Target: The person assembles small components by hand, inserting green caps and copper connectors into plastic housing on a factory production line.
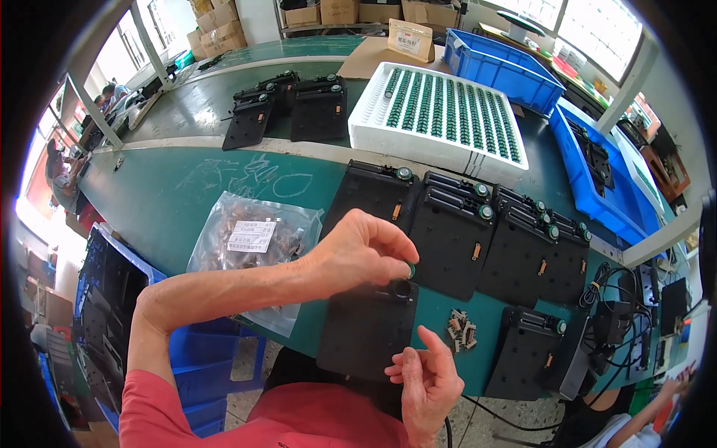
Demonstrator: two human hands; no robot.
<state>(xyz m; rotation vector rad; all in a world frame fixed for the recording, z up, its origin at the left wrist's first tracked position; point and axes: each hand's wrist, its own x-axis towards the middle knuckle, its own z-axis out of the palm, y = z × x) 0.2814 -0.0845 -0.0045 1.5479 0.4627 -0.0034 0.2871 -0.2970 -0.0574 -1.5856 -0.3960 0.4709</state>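
Note:
My left hand is closed in a pinch on a small green round component. It hovers just above the round socket at the top right corner of a flat black plastic panel. That panel lies at the table's near edge, in front of my body. By its lower right corner is my right hand, palm turned inward, fingers loosely bent and apart, with nothing visible in them. Beyond my left forearm rests a clear plastic bag with a white label, full of small parts.
Several black panels with green round parts stand beyond and right of my hands. Small connectors lie in a pile. A white foam tray holds rows of green components. Blue crates and tangled black cables are at the right.

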